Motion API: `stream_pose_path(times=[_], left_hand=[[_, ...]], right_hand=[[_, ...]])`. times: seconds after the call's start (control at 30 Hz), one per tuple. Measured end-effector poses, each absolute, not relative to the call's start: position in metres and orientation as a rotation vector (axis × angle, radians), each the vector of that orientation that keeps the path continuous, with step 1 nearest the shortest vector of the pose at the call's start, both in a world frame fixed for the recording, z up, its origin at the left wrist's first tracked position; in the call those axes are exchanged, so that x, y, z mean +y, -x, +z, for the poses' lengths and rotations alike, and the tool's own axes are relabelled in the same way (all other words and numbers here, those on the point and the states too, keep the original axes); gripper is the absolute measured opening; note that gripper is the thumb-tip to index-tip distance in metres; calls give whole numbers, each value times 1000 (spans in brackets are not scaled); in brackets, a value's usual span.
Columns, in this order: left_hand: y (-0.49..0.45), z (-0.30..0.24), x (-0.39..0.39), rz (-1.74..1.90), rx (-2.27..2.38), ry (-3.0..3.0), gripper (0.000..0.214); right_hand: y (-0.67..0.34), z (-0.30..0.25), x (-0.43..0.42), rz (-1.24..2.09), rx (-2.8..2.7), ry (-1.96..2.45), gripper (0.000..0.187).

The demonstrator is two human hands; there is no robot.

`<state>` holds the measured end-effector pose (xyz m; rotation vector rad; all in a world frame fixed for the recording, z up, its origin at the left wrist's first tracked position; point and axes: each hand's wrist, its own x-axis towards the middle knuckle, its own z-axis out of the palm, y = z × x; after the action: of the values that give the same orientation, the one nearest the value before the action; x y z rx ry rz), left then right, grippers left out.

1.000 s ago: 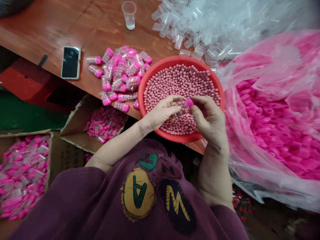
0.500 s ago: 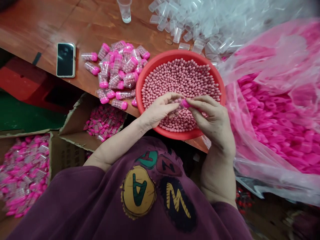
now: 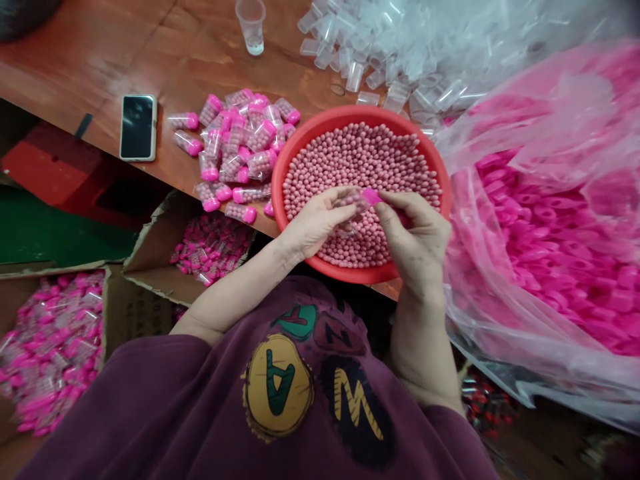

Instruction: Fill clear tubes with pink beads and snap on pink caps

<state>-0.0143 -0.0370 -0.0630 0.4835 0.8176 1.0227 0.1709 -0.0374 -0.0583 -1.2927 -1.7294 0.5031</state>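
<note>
Bottle (image 3: 357, 199) is hanging over the basin (image 3: 357, 273), left hand (image 3: 320, 220) gripping its body, right hand (image 3: 416, 228) pinching its cap (image 3: 371, 196); beads (image 3: 345, 160) are lying inside the basin.

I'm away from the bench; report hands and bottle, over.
Left hand holding clear bottle. Right hand pinching pink cap at bottle's end. Red bowl beneath both; no obstruction seen.

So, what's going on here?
The person's left hand holds a clear tube above a red basin of pink beads, while the right hand grips the pink cap at its end; whether it's fully seated can't be told. Capped tubes lie left of the basin, and a bag of pink pieces sits to its right.
</note>
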Motion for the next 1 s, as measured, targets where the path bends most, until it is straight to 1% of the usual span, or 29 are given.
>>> stream_pose_path(times=[0.17, 0.37, 0.6, 0.73, 0.77, 0.8, 0.87, 0.9, 0.93, 1.0], left_hand=[[13, -72, -39, 1039, 808, -561, 23], [8, -73, -43, 1078, 871, -609, 17], [7, -61, -45, 1150, 831, -610, 10], [11, -64, -44, 1127, 811, -617, 17], [11, -66, -44, 1125, 814, -639, 20], [11, -69, -43, 1138, 816, -663, 22], [10, -74, -43, 1188, 807, -696, 25], [9, -76, -42, 1209, 802, -702, 26], [8, -77, -42, 1225, 800, -699, 26], [7, -78, -41, 1242, 804, -667, 24]], right_hand=[[-155, -60, -40, 481, -1736, 1277, 19], [-164, -53, -40, 459, -1907, 1189, 17], [-179, -38, -38, 531, -2112, 1129, 27], [-176, -51, -34, 565, -1853, 1162, 43], [-174, -54, -34, 587, -1766, 1161, 44], [-171, -57, -34, 599, -1716, 1150, 41], [-167, -58, -37, 550, -1774, 1120, 31], [-166, -57, -39, 494, -1857, 1118, 28], [-164, -56, -41, 424, -1957, 1130, 30], [-162, -56, -45, 278, -2121, 1190, 45]])
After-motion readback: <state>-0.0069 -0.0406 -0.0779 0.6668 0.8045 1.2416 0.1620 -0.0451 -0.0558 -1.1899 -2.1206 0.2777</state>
